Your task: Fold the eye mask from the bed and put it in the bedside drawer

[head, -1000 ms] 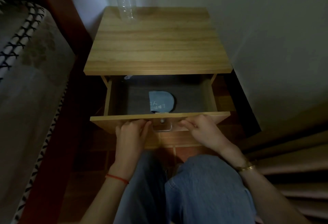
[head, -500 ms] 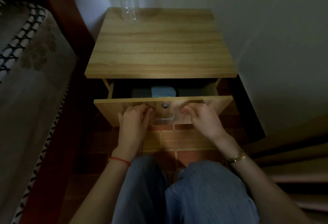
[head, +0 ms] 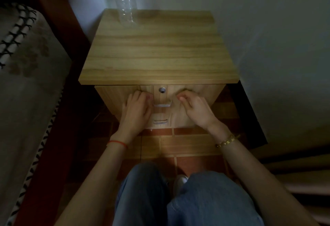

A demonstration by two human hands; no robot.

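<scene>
Drawer front (head: pixel 192 91) sits flush under the nightstand top (head: pixel 157 50) at frame centre, so it appears closed. Eye mask not visible; presumably inside the drawer, directly behind both hands. Left hand (head: pixel 136 108) and right hand (head: pixel 194 107) rest against the front, either side of the handle (head: pixel 162 104), fingers curled loosely together, clamped on nothing. Both equally near. Empty bottle (head: pixel 125 2) stands upper centre on the surface, well apart. Bed (head: pixel 26 82) at left. Nothing obstructs withdrawal — task looks essentially complete.

Bedside cabinet (head: pixel 157 54), wood-grain worktop. One clear plastic bottle (head: pixel 125 2) standing upright at its rear left corner (red-and-white label). Cabinet on tiled floor (head: pixel 187 145).
</scene>
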